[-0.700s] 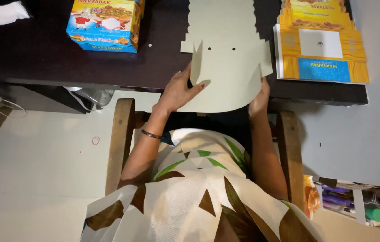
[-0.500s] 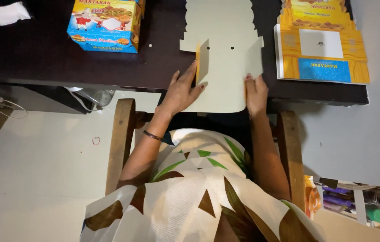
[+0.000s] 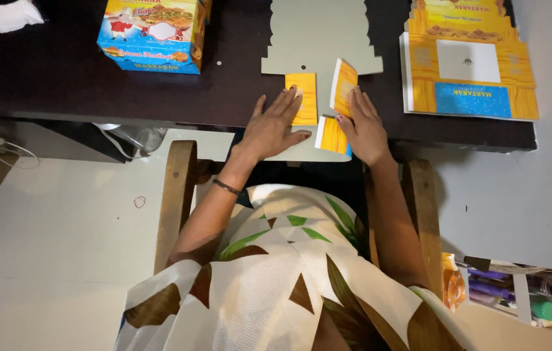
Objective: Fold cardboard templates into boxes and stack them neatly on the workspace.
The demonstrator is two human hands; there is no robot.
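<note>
Folding a flat cardboard box blank (image 3: 318,39) at the near edge of the dark table (image 3: 61,84). Left hand (image 3: 275,127) spread flat, pinning one yellow flap (image 3: 302,97); right hand (image 3: 362,127) open, fingers pressing a second half-raised flap (image 3: 343,84). Risks: flap springing back, crooked crease, blank sliding off the edge under uneven pressure.

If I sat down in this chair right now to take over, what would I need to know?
Left hand: flat, palm down, pressing a folded orange flap of the flat cardboard box blank.
Right hand: bending up the next flap on its side.
The blank lies grey side up on the dark table.
A finished box stands at the left; a stack of flat printed blanks lies at the right.
Done: the two near flaps are folded in.
Left: the far end is unfolded.
</note>
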